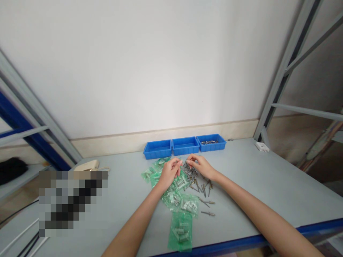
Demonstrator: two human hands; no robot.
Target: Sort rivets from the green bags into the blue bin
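Observation:
My left hand (170, 172) is closed in a pinch above a heap of green plastic bags (181, 181); anything in its fingertips is too small to make out. Close by on the right, my right hand (201, 166) pinches with thumb and forefinger over a pile of loose metal pop rivets (193, 174). What it grips, if anything, is not clear. More rivets lie spread toward the front, one apart from the others (208, 213). Small light-coloured parts show through the bags, and a separate green bag (180, 232) lies near the table's front edge.
Three blue bins stand in a row against the wall: a left bin (157, 154), a middle bin (185, 151) and a right bin (211, 147) with rivets inside. A white plug-like block (262, 146) sits at back right, a cream box (88, 165) at left. Metal posts flank the table.

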